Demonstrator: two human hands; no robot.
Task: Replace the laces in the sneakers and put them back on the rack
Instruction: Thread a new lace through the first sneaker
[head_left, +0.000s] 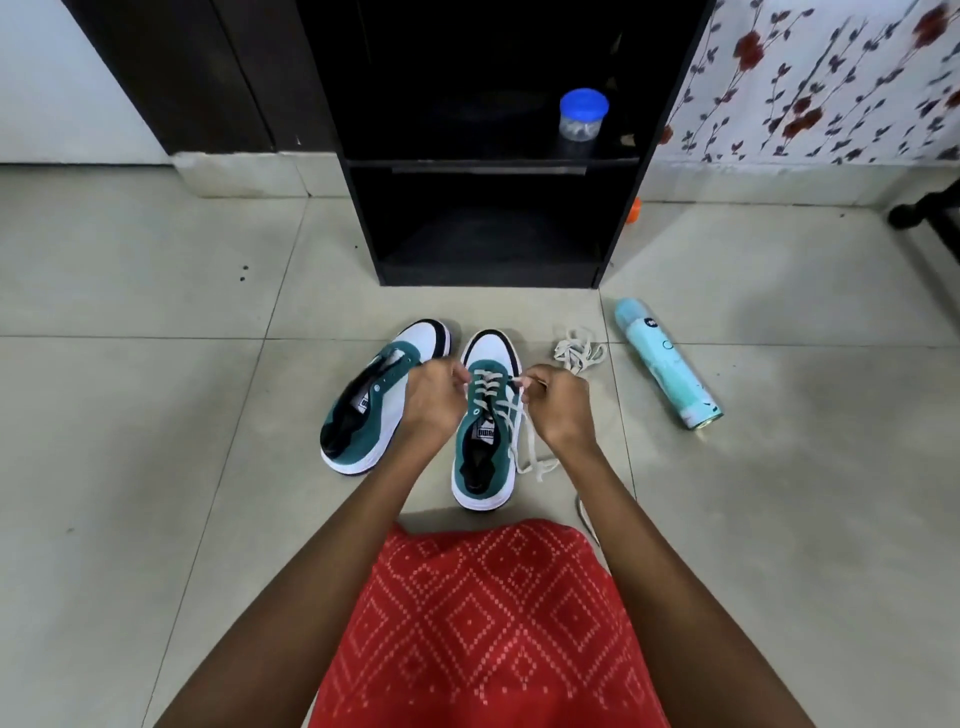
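Observation:
Two green-and-white sneakers stand on the floor tiles in front of a black rack (363, 218). The left sneaker (363, 410) has no lace and lies angled. The right sneaker (480, 447) is partly threaded with a cream lace (530, 447) whose loose ends trail to its right. My left hand (434, 402) pinches the lace at the shoe's left eyelets. My right hand (558, 408) pinches the lace at the right eyelets. A loose bundle of cream lace (579, 351) lies just beyond my right hand.
A light blue spray can (667, 364) lies on the floor to the right. A clear jar with a blue lid (583, 115) stands on the rack's upper shelf. An orange object (634, 210) peeks out beside the rack. My red patterned garment (483, 623) fills the bottom.

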